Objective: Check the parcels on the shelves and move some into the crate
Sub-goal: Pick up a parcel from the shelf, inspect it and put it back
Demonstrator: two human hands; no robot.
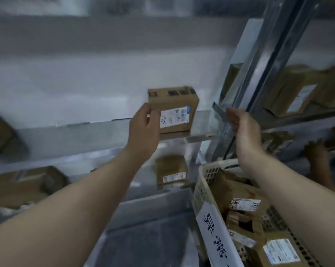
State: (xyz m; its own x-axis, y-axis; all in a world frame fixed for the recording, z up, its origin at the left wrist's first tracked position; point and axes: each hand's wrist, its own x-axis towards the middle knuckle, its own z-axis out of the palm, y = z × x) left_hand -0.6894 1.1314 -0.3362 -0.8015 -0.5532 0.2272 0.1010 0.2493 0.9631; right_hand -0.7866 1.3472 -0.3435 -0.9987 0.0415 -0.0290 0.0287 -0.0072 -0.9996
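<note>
Currently in the checking step: left hand (145, 124) pinches the left edge of an upright parcel (175, 112) on the middle shelf (85, 130), thumb on the labelled front, other fingers curled round behind. Right hand (241, 126) hangs beside the shelf post (259, 74), apart from the parcel on its right, fingers loosely curled, holding nothing. Crate (200, 182) sits lower right under the right forearm, several boxes already in it, e.g. a labelled box (245, 204).

Next move, as I judge it: read the label, then either leave the parcel or lift it off the shelf and carry it right and down into the crate. That needs a firmer grip, probably both hands.

Hard to make out:
- Whole frame is motion-blurred and the label text is unreadable.
- Fingers behind the parcel are hidden.
- Crate is cut off at the bottom edge, its white tag (214, 234) partly out of frame.
- Lower parcel (171, 171) is smeared.
- Someone else's hand (315, 151) shows at far right, unclear what it touches.
</note>
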